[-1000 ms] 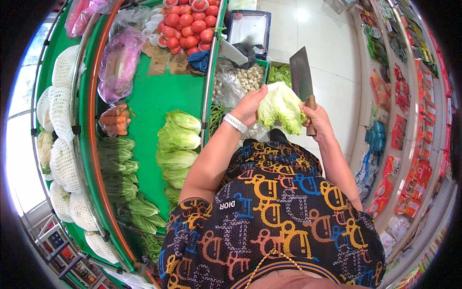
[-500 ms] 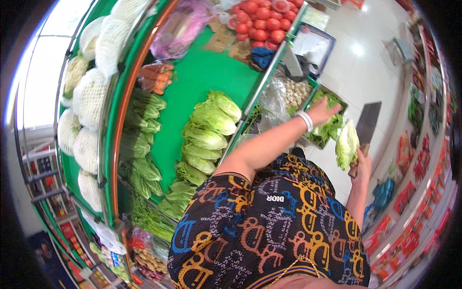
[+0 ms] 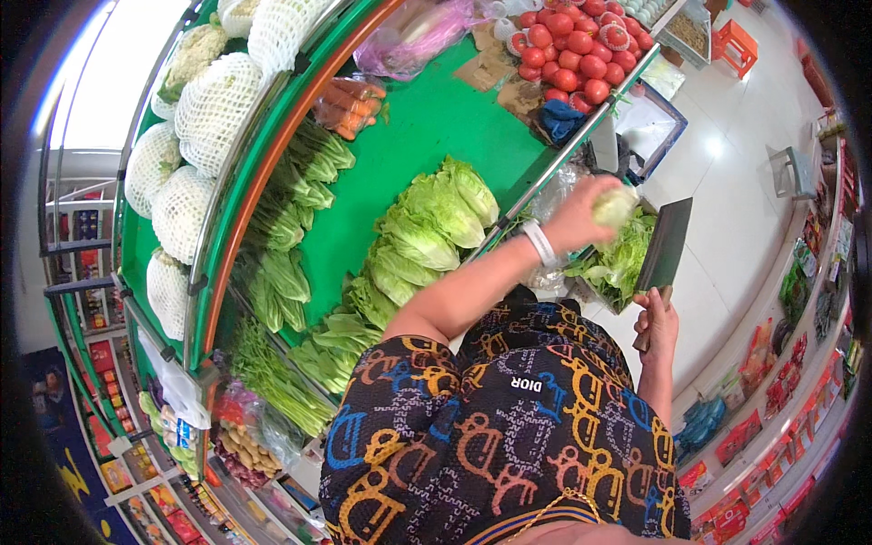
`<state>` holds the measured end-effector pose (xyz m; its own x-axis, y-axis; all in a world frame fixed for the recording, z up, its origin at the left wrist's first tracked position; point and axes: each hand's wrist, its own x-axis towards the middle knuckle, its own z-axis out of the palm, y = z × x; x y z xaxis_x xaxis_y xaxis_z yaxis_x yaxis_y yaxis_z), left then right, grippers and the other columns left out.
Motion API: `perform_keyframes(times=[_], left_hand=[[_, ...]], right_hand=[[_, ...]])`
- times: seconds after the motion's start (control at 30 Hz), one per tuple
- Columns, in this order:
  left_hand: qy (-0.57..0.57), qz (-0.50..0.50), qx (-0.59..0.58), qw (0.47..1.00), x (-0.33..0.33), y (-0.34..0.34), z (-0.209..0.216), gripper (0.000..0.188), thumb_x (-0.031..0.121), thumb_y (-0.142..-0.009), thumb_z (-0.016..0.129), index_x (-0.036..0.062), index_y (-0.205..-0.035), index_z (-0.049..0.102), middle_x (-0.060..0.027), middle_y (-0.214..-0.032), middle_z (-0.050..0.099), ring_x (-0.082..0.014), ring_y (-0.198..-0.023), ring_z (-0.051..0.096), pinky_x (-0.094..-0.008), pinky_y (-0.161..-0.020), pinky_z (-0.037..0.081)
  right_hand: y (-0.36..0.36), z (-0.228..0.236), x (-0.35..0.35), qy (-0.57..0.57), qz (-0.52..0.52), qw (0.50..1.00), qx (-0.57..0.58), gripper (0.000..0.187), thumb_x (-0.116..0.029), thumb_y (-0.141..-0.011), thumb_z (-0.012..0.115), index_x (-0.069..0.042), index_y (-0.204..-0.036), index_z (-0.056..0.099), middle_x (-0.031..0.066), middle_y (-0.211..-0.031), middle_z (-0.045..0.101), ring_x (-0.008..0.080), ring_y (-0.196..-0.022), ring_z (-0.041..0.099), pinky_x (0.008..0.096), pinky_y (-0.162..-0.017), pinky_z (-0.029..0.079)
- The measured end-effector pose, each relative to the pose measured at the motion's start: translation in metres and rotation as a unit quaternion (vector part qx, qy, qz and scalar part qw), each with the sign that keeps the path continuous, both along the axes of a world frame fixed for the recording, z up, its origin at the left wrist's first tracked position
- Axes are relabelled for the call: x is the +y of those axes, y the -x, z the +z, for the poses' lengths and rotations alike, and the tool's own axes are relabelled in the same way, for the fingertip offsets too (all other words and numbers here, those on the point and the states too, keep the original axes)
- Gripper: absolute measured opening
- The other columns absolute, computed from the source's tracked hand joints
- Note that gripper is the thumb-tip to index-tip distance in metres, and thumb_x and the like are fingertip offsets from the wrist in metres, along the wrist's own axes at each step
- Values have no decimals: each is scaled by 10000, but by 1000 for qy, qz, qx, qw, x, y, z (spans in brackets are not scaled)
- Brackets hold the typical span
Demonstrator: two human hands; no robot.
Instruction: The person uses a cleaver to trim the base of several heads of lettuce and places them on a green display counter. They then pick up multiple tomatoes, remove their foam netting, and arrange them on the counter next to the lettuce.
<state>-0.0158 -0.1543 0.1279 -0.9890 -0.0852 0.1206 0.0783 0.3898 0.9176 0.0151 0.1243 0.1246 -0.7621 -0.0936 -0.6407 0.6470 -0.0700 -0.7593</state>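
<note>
A head of lettuce point(image 3: 615, 208), its pale end showing, is gripped in my left hand point(image 3: 581, 216), which wears a white wristband. The hand is slightly blurred and hides part of the lettuce. Just below it stands a crate full of loose green lettuce leaves point(image 3: 621, 262). My right hand point(image 3: 656, 325) is closed around the wooden handle of a cleaver point(image 3: 668, 243), whose broad dark blade points up and away from me. Blade and lettuce are apart. On the green shelf to my left lie several lettuce heads point(image 3: 427, 222) in a row.
Tomatoes point(image 3: 581, 50) are piled at the shelf's far end. Bagged carrots point(image 3: 349, 107) and leafy greens point(image 3: 286, 236) line its left side, near netted white vegetables point(image 3: 218, 113). An orange stool point(image 3: 734, 47) stands on the tiled floor; packed shelves point(image 3: 772, 400) curve along the right.
The lettuce was at my right hand beside the cleaver; now my left hand holds it, raised from over the crate. My right hand keeps the cleaver. The view has shifted.
</note>
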Motion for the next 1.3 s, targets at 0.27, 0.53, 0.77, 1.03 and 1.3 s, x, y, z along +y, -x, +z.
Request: perform_keyframes(times=[0.27,0.53,0.77,1.03,1.3], left_hand=[[569,-144,-13,810,-183,-2,-94,464,78,-871,559,309,-1269,612,-65,-1198,580,-301,-1232,524,-567,-1135,328],[423,-170,-212,864,-206,-8,-154,518,71,-835,584,233,-1325,624,-96,-1357,588,-307,-1329,491,-497,-1158,335],[393,213,-193,873,-301,-8,-140,393,222,-857,649,183,-1248,656,-140,-1314,614,-354,-1195,572,-481,-1021,464],[312,373,-363,794,-437,-7,-164,735,454,-910,635,209,-1550,369,-255,-1564,309,-477,-1364,390,-540,-1143,349],[305,333,-432,781,-451,6,-181,769,377,-936,619,-20,-1527,332,-69,-1619,246,-343,-1429,332,-502,-1159,349]], right_hand=[[-21,-21,16,-96,13,995,-39,233,-271,-968,669,-95,-928,522,17,-728,568,76,-488,450,251,-416,379],[-43,-41,28,-119,-22,990,-71,233,-272,-967,667,-99,-916,520,1,-713,546,82,-492,464,242,-417,380],[-46,-63,27,-126,-45,986,-95,227,-266,-961,670,-112,-906,513,6,-720,534,90,-522,475,241,-441,397],[-94,-122,69,-171,-105,952,-233,345,-349,-972,637,-137,-737,499,-17,-531,432,117,-413,419,260,-360,333],[-147,-155,94,-173,-199,915,-306,326,-284,-967,636,-114,-727,495,9,-571,472,142,-426,434,282,-388,382]])
